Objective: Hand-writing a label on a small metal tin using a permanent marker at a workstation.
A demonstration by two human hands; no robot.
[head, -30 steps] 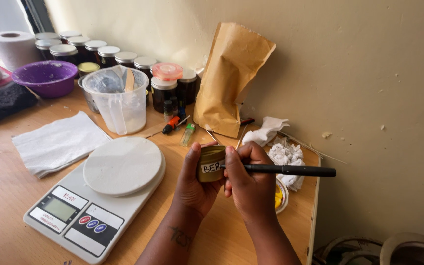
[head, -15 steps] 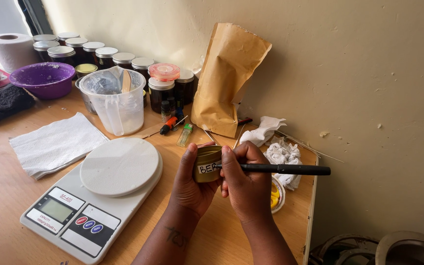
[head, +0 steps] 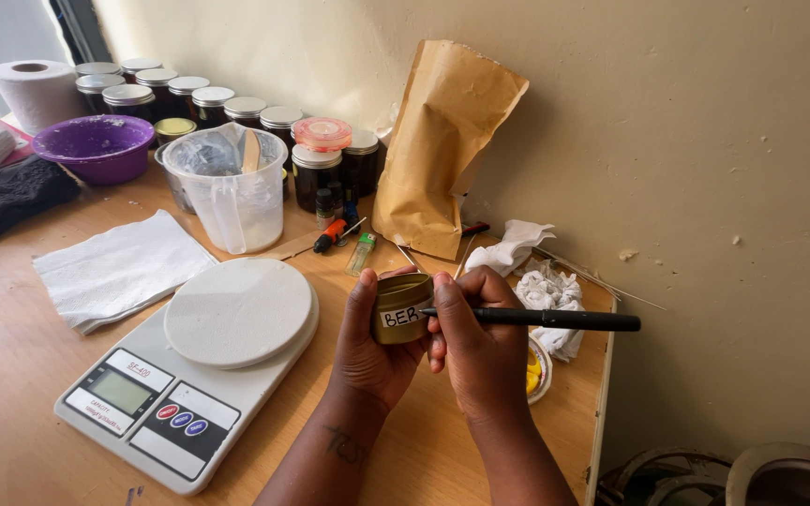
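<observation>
— Gold-coloured tin (head: 401,307), one, small and round, lying on its side in our left hand (head: 374,349) above the wooden table (head: 11,375); a white label faces up. Fingers wrapped around it, thumb on the near edge.

— And our right hand (head: 482,342)?

— Clenched around one black pen (head: 555,319), held level, tip touching the label's right end. The pen's barrel points right, toward the wall.

— What sits just left of our hands?

— One white digital kitchen scale (head: 189,375) with a round platter, one display and three buttons, two red and one blue. Beyond it, one folded white paper napkin (head: 119,267).

— Containers at the back?

— We count one clear plastic measuring jug (head: 227,192) with a wooden stick standing in it, one purple bowl (head: 105,147), and a row of dark jars with silver lids (head: 189,101) along the wall, roughly ten; those behind the jug are partly hidden, so the count is not firm. One jar carries a pink lid (head: 322,133). One roll of white tissue (head: 37,91) stands at the far left.

— Near the wall on the right?

— One brown paper pouch (head: 442,141) standing upright, leaning against the wall. In front of it, one small orange-handled screwdriver (head: 332,235) and one green lighter (head: 361,253). Crumpled white tissues (head: 541,281), at least two, lie just beyond our right hand, and a dark cloth (head: 2,201) lies at the left edge.
</observation>
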